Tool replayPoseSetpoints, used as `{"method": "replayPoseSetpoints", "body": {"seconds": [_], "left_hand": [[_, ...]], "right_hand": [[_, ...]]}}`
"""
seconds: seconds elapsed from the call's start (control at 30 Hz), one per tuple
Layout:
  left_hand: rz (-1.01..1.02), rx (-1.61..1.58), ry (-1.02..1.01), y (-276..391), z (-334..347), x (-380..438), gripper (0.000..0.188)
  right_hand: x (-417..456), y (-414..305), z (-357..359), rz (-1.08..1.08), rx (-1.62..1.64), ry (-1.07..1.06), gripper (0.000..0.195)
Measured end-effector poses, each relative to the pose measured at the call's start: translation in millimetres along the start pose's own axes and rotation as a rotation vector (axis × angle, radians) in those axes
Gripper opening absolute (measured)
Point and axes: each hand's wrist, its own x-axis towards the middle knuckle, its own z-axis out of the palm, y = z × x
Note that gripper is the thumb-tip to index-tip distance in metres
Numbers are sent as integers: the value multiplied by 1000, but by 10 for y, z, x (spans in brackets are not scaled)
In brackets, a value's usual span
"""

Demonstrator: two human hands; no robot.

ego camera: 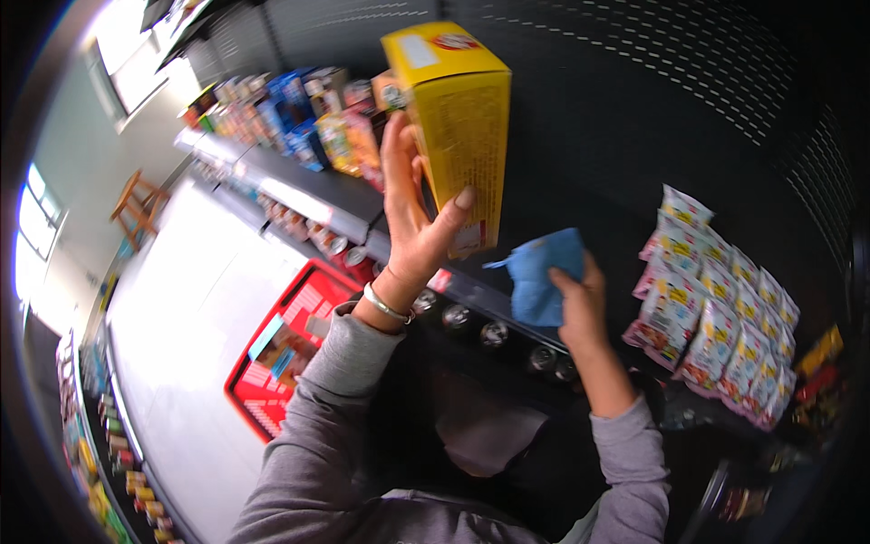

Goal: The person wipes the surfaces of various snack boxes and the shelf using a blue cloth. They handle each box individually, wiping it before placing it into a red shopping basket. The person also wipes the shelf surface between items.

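A tall yellow cardboard box [465, 143] is gripped in my left hand [418, 204], its thumb on the near printed face and its fingers behind the left edge. My right hand [584, 296] holds a folded blue cloth [544, 275] over the front edge of the dark shelf [476, 292], with the thumb on top of it. The cloth is lower and to the right of the box and apart from it. Rows of white and pink snack bags [714, 309] stand on the shelf to the right of my right hand.
Packaged goods [292, 109] line the shelf at the left. Cans [455, 316] stand on the level below. A red shopping basket [251, 364] with boxes inside is on the floor at the left. Farther off are a wooden stool [139, 204] and another stocked shelf [112, 381].
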Motion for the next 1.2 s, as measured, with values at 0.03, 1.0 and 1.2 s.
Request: {"method": "replayPoseSetpoints", "body": {"seconds": [0.03, 1.0, 1.2], "left_hand": [[-12, -22, 146, -13, -230, -125, 101], [-884, 805, 867, 167, -3663, -4410, 75], [-673, 1522, 461, 356, -3007, -4001, 74]], "right_hand": [[-27, -53, 40, 40, 0, 6, 36], [316, 89, -523, 118, 5, 129, 51], [220, -7, -466, 107, 33, 119, 53]]}}
